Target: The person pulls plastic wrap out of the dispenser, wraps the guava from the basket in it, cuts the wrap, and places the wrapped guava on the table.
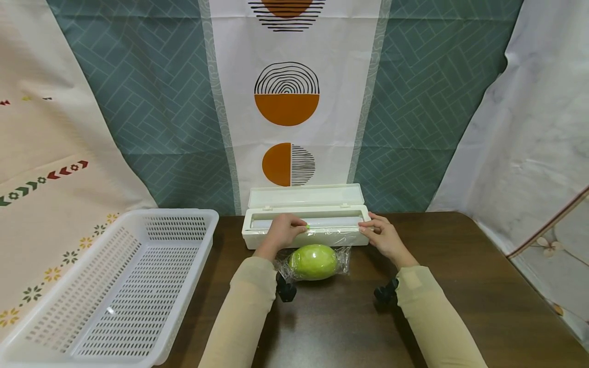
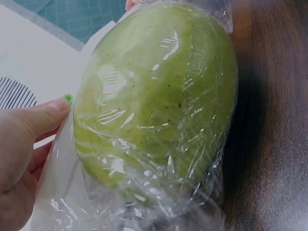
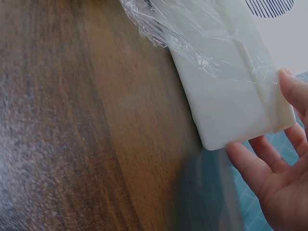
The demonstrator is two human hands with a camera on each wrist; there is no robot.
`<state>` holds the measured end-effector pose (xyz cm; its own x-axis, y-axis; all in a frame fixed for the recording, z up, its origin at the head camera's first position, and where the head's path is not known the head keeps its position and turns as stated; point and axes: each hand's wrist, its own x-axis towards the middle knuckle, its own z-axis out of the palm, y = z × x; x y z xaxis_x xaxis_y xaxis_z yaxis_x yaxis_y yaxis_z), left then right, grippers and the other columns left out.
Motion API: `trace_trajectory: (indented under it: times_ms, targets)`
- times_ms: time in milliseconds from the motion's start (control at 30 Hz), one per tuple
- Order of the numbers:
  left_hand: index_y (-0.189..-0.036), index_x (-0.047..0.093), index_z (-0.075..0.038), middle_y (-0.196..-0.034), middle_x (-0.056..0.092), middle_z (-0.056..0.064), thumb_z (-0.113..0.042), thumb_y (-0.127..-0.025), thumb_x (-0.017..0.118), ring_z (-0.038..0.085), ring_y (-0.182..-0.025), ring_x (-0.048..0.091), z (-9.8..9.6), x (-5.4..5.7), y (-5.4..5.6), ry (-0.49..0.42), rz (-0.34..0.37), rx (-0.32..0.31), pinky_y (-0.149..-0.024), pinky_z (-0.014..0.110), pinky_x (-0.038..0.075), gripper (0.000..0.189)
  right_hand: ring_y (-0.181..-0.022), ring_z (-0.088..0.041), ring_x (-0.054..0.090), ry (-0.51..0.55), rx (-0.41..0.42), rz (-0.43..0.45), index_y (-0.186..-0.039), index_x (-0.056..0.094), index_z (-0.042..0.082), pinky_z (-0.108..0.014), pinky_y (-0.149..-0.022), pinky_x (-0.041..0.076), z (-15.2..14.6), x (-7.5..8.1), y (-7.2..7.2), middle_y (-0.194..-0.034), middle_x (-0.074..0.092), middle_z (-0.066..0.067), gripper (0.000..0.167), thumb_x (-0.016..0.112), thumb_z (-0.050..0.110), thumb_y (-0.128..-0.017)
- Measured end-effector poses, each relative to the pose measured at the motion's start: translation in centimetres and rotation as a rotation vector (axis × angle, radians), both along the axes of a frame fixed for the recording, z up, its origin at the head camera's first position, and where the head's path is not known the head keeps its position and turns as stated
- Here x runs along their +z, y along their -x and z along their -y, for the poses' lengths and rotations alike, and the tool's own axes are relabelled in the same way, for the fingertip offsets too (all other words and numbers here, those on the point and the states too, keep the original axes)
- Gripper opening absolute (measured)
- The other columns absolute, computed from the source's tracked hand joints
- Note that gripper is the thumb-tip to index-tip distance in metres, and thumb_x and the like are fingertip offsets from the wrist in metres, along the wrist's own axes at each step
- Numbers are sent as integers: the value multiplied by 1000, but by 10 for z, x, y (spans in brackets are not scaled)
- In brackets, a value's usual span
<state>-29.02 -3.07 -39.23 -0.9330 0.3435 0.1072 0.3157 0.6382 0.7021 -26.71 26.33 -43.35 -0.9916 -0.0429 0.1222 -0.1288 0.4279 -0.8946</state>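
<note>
As clear film (image 1: 343, 259) drapes over the front of an open white box (image 1: 255, 240) at the frame's center, a person's right hand (image 1: 386, 239) grips the box's right end — thumb and fingers about the corner — while the left hand (image 1: 281, 235) pinches a small green tab (image 1: 308, 227) at its front edge. Wrapped in film, a green melon (image 1: 314, 261) rests on the dark table (image 1: 340, 327) just below the box; a white basket (image 1: 133, 296) fills the lower left.

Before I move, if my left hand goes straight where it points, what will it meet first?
Probably clear film over the white box, though depth is unclear; beyond, your right hand.
</note>
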Motion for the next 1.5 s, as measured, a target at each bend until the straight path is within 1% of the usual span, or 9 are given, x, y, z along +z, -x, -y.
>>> trace_trajectory:
  times_ms: [133, 267, 433, 733, 800, 900, 1167, 1367, 1500]
  targets:
    - [-108, 72, -9, -113, 67, 9, -19, -92, 61, 26, -102, 62, 7, -1, 1, 1, -4, 5, -79, 37, 53, 21, -117, -38, 51, -14, 8, 4, -121, 60, -5, -44, -86, 53, -1, 1, 1, -153, 23, -17, 43, 60, 27, -93]
    - [-108, 71, -9, -113, 67, 9, -18, -92, 61, 28, -103, 62, 14, -1, 1, 2, -24, 29, -82, 39, 53, 21, -118, -39, 50, -17, 4, 4, -122, 59, -5, -46, -86, 52, -6, 3, 0, -153, 22, -17, 43, 59, 27, -94]
    - [-108, 71, -6, -112, 67, 12, -16, -92, 60, 29, -104, 62, 19, -3, 1, -17, -55, 15, -84, 40, 52, 21, -117, -38, 50, -18, 3, -2, -123, 58, -5, -42, -84, 53, -9, 5, -2, -154, 20, -17, 43, 58, 27, -94]
    - [-117, 66, -4, -117, 65, 14, -19, -91, 63, 29, -109, 60, 19, -9, 0, -113, 6, 33, -89, 41, 51, 30, -116, -37, 50, -5, 1, -10, -122, 58, -6, -36, -80, 52, -8, 0, -1, -153, 21, -18, 43, 59, 26, -94]
    - [-116, 66, -4, -116, 65, 14, -21, -90, 64, 28, -109, 60, 18, -10, 0, -123, 9, 51, -90, 41, 51, 31, -116, -37, 51, -8, -2, -16, -122, 58, -6, -36, -79, 52, -8, 0, 0, -153, 22, -18, 43, 59, 26, -94]
    - [-113, 67, -2, -112, 67, 13, -23, -90, 64, 28, -106, 61, 16, -13, 0, -124, -15, 78, -89, 41, 51, 31, -115, -38, 51, -6, -4, -18, -122, 59, -7, -34, -78, 52, -7, -1, 0, -153, 23, -17, 43, 59, 25, -94]
    - [-98, 71, -5, -101, 69, 11, -20, -89, 65, 26, -96, 64, 14, -17, -4, -140, -82, 145, -84, 41, 52, 19, -118, -39, 50, -1, 4, -3, -123, 58, -6, -38, -82, 52, -3, -1, 0, -153, 22, -17, 44, 58, 27, -94]
    - [-102, 71, -6, -105, 69, 11, -23, -88, 64, 26, -97, 64, 10, -16, -7, -105, -95, 218, -82, 41, 53, 23, -119, -38, 50, 1, 6, -3, -123, 58, -6, -35, -81, 52, 0, -1, 0, -153, 22, -17, 44, 59, 27, -94]
    - [-102, 70, -7, -105, 67, 10, -27, -86, 66, 26, -95, 63, 8, -17, -9, -76, -109, 288, -81, 41, 52, 26, -119, -38, 50, 0, 0, -4, -123, 59, -6, -34, -80, 52, 1, -1, 0, -153, 23, -16, 43, 59, 26, -94]
